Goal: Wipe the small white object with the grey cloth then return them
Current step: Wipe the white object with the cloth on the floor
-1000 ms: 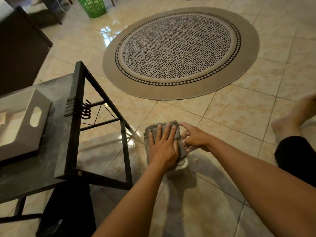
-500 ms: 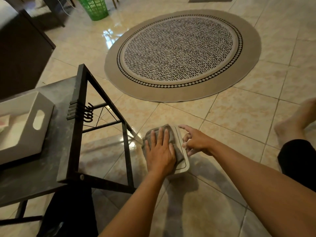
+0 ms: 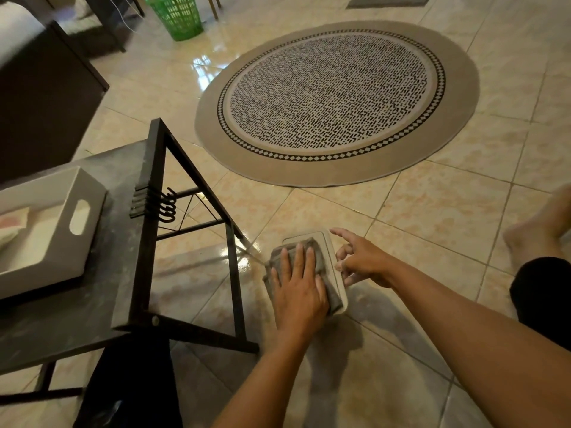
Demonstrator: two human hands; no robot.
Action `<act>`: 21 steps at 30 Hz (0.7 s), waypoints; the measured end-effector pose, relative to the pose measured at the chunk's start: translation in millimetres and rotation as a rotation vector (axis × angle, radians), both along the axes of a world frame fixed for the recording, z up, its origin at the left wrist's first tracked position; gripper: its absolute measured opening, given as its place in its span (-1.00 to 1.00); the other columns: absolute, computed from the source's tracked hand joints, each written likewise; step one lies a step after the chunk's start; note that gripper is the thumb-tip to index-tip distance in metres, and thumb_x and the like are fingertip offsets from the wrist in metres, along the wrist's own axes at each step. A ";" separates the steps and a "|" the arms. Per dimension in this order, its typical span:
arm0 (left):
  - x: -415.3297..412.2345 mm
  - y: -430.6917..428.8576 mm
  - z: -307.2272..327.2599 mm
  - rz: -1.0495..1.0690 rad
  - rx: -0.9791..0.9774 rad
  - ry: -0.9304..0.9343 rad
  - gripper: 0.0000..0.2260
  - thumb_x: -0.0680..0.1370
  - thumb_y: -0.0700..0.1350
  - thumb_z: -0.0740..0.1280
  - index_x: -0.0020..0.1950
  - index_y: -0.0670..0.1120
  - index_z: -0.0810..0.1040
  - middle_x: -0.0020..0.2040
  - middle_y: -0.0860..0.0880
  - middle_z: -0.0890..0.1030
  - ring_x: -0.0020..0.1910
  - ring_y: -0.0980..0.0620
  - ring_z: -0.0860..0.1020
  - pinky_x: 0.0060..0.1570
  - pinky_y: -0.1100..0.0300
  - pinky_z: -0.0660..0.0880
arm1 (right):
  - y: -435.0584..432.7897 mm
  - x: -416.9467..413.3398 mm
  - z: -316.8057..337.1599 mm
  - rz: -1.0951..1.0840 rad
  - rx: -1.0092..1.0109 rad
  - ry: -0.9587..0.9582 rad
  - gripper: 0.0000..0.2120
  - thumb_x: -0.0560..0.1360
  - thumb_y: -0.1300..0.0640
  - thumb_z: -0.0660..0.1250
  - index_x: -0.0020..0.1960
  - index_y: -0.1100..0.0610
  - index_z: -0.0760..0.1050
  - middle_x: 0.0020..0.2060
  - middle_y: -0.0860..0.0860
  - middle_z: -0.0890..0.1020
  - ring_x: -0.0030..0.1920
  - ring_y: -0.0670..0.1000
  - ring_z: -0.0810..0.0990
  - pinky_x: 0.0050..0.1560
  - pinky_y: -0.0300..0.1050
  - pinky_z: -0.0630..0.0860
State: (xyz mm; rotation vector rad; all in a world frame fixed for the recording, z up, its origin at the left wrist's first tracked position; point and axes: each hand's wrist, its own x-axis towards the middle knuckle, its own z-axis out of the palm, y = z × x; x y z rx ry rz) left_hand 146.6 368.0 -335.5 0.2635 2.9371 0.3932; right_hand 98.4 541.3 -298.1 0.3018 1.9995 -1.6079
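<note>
A small white flat object (image 3: pixel 331 251) with rounded corners lies on the tiled floor beside the low table. A folded grey cloth (image 3: pixel 321 264) covers most of its left part. My left hand (image 3: pixel 298 291) presses flat on the cloth, fingers spread and pointing away from me. My right hand (image 3: pixel 361 261) steadies the white object at its right edge with its fingertips, index finger stretched toward the far corner.
A low dark table (image 3: pixel 92 304) with a black metal frame stands to the left, carrying a white tray (image 3: pixel 61 230). A round patterned rug (image 3: pixel 336 100) lies ahead. A green basket (image 3: pixel 176 13) stands far back. A bare foot (image 3: pixel 537 230) rests at the right.
My left hand has slid the cloth toward me and to the left, uncovering the far and right parts of the white object. My right hand has stayed at its right edge.
</note>
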 end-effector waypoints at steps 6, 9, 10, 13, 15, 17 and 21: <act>46.8 21.1 2.7 -0.056 0.015 0.048 -0.44 0.60 0.14 -0.21 0.61 0.09 -0.12 0.61 0.06 -0.18 0.55 -0.06 -0.32 0.46 -0.17 -0.26 | -1.2 5.2 -3.9 -0.076 0.018 0.010 -0.15 0.44 0.55 0.24 0.56 -0.08 0.15 -0.14 0.15 0.49 -0.21 0.12 0.55 -0.11 0.25 0.66; 37.5 23.0 -3.1 -0.009 0.003 0.078 -0.46 0.62 0.10 -0.10 0.61 0.05 0.01 0.61 0.03 -0.04 0.58 -0.11 -0.15 0.45 -0.19 -0.18 | -2.4 13.1 -7.2 -0.207 -0.009 0.021 -0.17 0.46 0.53 0.24 0.55 -0.09 0.14 -0.21 0.11 0.48 -0.25 0.05 0.55 -0.14 0.19 0.68; 32.9 23.2 -3.8 -0.003 -0.004 0.084 -0.47 0.63 0.09 -0.06 0.61 0.04 0.05 0.61 0.02 -0.01 0.58 -0.12 -0.11 0.44 -0.18 -0.17 | -3.0 17.0 -8.5 -0.248 -0.023 0.020 -0.17 0.47 0.52 0.24 0.55 -0.10 0.13 -0.21 0.10 0.49 -0.25 0.04 0.56 -0.17 0.13 0.69; 23.0 20.3 -6.2 -0.045 0.002 0.106 -0.48 0.63 0.08 -0.04 0.60 0.04 0.08 0.61 0.02 0.02 0.59 -0.10 -0.10 0.46 -0.15 -0.17 | -3.7 23.9 -8.7 -0.286 0.032 0.030 -0.20 0.49 0.43 0.29 0.55 -0.13 0.11 -0.16 0.10 0.55 -0.19 0.08 0.63 -0.21 0.04 0.68; 20.8 15.7 -6.0 -0.081 0.017 0.114 -0.49 0.64 0.08 -0.04 0.60 0.04 0.06 0.61 0.03 0.00 0.58 -0.07 -0.15 0.47 -0.12 -0.20 | 1.4 14.5 -7.9 -0.235 0.279 0.133 -0.35 0.52 0.26 0.33 0.53 -0.07 0.20 -0.07 0.10 0.57 -0.07 0.13 0.62 -0.14 0.02 0.63; 19.8 9.8 -3.8 -0.117 0.035 0.144 -0.50 0.65 0.08 -0.04 0.60 0.04 0.08 0.61 0.04 0.01 0.59 -0.05 -0.14 0.48 -0.08 -0.22 | 7.0 -1.4 -4.6 -0.171 0.456 0.232 -0.51 0.56 0.14 0.29 0.47 0.01 0.33 0.10 0.10 0.56 0.05 0.11 0.56 0.01 -0.05 0.49; 16.5 -2.3 -2.2 -0.204 0.061 0.174 -0.52 0.66 0.06 -0.03 0.59 0.07 0.08 0.60 0.07 0.02 0.59 -0.01 -0.14 0.49 -0.06 -0.23 | 10.7 -32.6 -0.4 -0.009 0.522 0.301 -0.63 0.61 0.18 0.19 0.40 0.10 0.46 0.31 0.13 0.54 0.25 0.12 0.52 0.24 -0.06 0.41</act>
